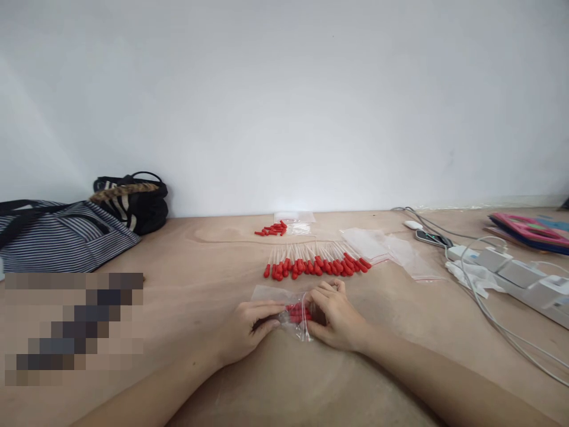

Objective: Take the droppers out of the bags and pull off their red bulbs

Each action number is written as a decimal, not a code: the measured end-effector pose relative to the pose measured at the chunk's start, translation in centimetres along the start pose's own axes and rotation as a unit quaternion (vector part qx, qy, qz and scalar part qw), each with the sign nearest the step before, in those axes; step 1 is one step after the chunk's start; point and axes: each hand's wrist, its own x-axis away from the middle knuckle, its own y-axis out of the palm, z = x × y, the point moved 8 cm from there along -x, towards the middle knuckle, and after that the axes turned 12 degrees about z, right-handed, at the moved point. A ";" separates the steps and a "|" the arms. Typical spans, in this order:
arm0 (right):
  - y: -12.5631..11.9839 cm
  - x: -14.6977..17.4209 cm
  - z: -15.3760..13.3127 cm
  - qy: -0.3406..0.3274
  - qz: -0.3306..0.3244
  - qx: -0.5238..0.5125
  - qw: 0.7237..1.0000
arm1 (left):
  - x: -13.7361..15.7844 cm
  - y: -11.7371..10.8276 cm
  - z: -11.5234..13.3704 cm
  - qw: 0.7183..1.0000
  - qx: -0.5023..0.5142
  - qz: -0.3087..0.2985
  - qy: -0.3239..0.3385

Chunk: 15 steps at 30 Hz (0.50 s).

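Note:
A small clear zip bag (293, 333) with red pieces (299, 313) inside lies on the table between my hands. My left hand (253, 325) grips the bag's left side, thumb below and fingers above. My right hand (334, 314) has its fingers curled round the bag's right end, near the zip strip. Just beyond my hands runs a row of thin pale sticks with red bulbous ends (317, 265), the red ends toward me. Behind the row is a small pile of loose red pieces (272, 228), beside a clear plastic packet (296, 224).
Flat zip bags (386, 249) lie right of the row. Farther right are a power strip (524, 279) with chargers, loose cables (484, 308), a small black device (430, 238) and a pink-topped stack (533, 228). Striped (75, 237) and black (146, 204) bags stand left. A blurred patch covers the lower left.

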 end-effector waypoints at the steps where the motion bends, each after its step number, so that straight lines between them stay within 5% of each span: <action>1: 0.0 0.0 0.0 0.000 -0.002 0.000 1.000 | 0.0 -0.1 -0.1 1.000 0.001 0.001 -0.005; 15: -0.6 -0.1 -0.1 -0.020 0.021 0.010 1.000 | 0.3 0.7 0.2 0.999 -0.006 -0.034 0.034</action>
